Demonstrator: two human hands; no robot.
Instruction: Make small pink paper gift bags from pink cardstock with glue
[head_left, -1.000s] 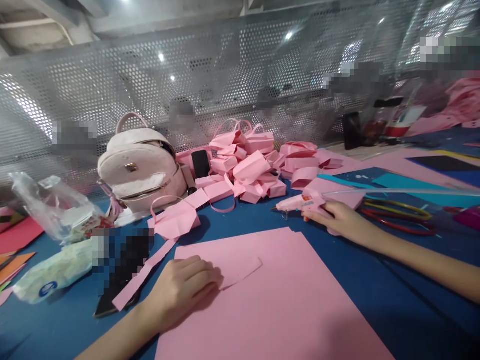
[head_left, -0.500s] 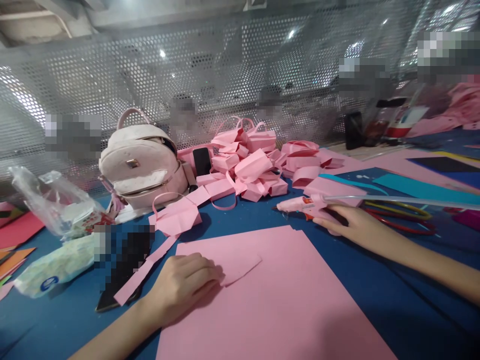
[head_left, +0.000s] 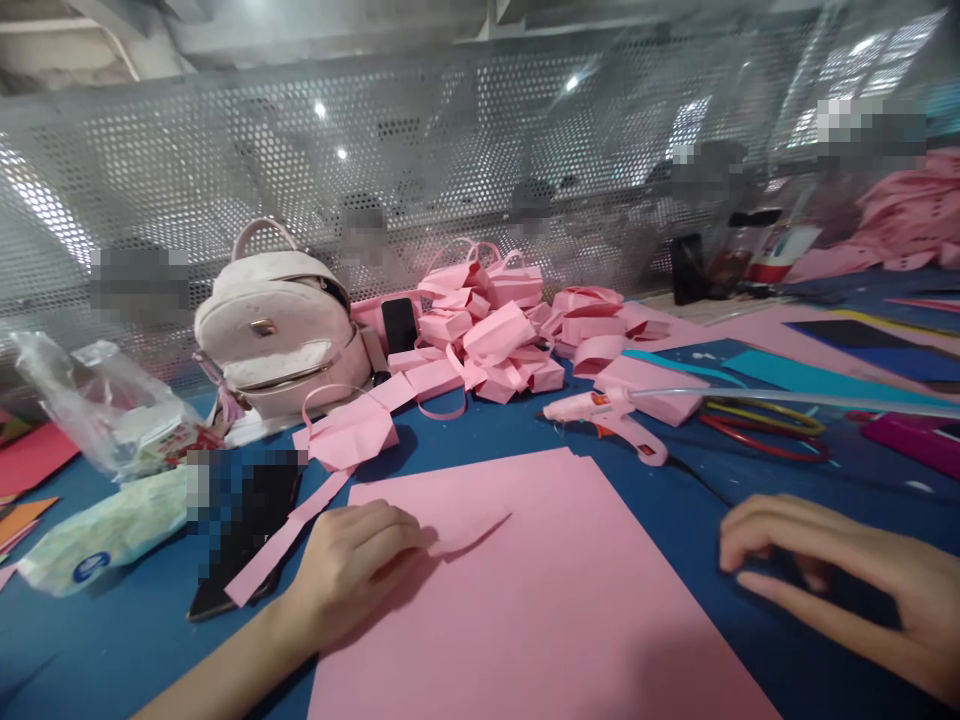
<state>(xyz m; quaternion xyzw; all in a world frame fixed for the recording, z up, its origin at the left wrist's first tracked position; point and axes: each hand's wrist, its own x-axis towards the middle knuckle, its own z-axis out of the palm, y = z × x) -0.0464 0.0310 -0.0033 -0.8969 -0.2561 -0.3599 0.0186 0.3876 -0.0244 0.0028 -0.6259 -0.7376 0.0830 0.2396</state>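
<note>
My left hand (head_left: 364, 560) rests on a large pink paper sheet (head_left: 540, 620), fingers closed on a small pink paper piece (head_left: 476, 533) whose pointed end sticks out to the right. To the right of the sheet, my right hand (head_left: 832, 580) hovers over the blue table, fingers apart and holding nothing. A pink glue gun (head_left: 604, 412) lies beyond the sheet's far right corner, nozzle to the left, with a clear glue stick (head_left: 780, 403) running out of its back. Behind it is a heap of folded pink paper boxes (head_left: 502, 335) with strip handles.
A pale backpack (head_left: 277, 325) stands at the back left. Nearer are a plastic bag (head_left: 90, 400), a tissue pack (head_left: 105, 535) and a dark phone-like slab (head_left: 251, 520). Red and yellow loops (head_left: 765, 435) and blue paper strips (head_left: 817, 378) lie on the right.
My right hand has let go of the glue gun and drawn back toward me, to the right. My left hand stays on the small paper piece; the view has shifted slightly.
</note>
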